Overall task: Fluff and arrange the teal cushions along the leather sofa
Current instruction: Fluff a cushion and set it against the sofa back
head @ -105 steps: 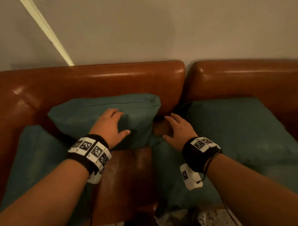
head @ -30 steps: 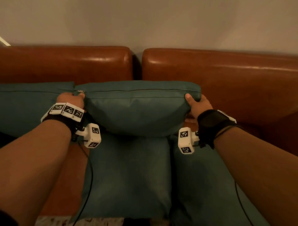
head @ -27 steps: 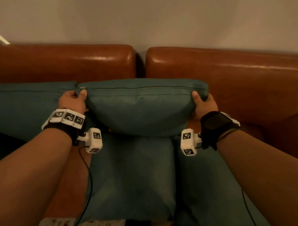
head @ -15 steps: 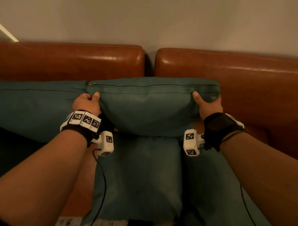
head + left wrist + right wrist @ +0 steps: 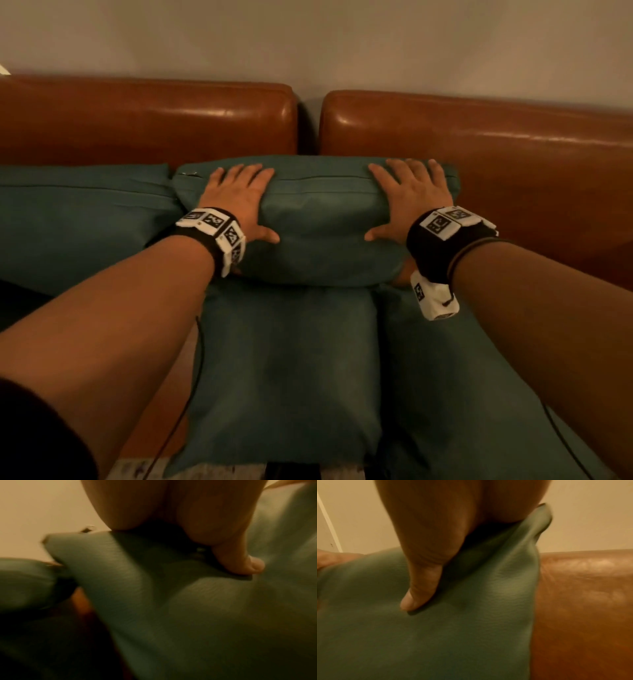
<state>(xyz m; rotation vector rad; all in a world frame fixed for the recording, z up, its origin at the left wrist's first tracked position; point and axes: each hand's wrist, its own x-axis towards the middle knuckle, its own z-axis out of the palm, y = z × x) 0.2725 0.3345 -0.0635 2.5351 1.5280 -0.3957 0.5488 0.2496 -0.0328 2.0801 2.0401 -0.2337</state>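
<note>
Both hands now lie flat on the front face of the upright teal cushion [image 5: 322, 219]: left hand [image 5: 239, 202] near its left end, right hand [image 5: 409, 200] near its right end, fingers straight and spread, fingertips reaching the zip seam along the top edge, thumbs pointing inward toward each other. Half a second ago each hand gripped an end of this cushion from the side, thumb on top; that grip has been let go and replaced by an open-palm press. Wrist views agree: left thumb [image 5: 243, 563] and right thumb [image 5: 421, 588] rest on teal fabric, nothing pinched, fabric dimpled under each. Cushion position: standing against the leather sofa back [image 5: 479, 144], straddling the gap between the two back sections, its lower edge on the flat seat cushion [image 5: 287, 370] in front. A second upright cushion [image 5: 82, 219] stands just beside it to the left, corners touching; another flat cushion [image 5: 459, 394] lies to the right. Judgement: placement of the middle cushion looks done, and the step in hand is patting or plumping it into shape. Right-hand stretch of sofa back shows no upright cushion, so arranging likely remains there.
</note>
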